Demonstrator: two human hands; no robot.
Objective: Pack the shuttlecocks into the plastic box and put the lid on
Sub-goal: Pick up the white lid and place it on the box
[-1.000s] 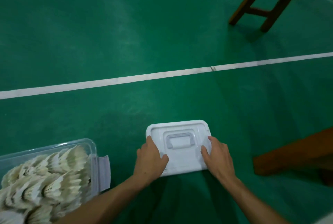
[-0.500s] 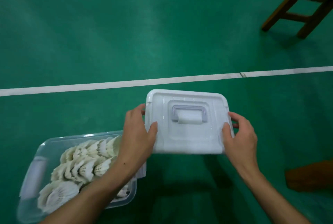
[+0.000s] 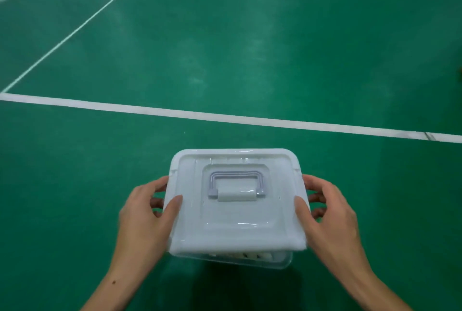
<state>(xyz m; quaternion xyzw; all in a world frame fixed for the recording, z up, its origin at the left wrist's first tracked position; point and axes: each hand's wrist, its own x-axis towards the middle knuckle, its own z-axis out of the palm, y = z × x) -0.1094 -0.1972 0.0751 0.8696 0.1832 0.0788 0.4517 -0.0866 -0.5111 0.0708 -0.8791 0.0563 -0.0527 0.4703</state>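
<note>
Lidding step: left hand [image 3: 143, 213] and right hand [image 3: 330, 213] each gripping lid [image 3: 235, 225] edge over box [image 3: 282, 260]. Next: align corners, press down.

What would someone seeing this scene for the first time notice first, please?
The white lid, low in the middle of the view, with a grey handle folded flat in its recess. The left hand and the right hand grip its short sides, holding it over the clear plastic box, where shuttlecocks peek out at the near edge. Behind runs a white line across the green court floor.
</note>
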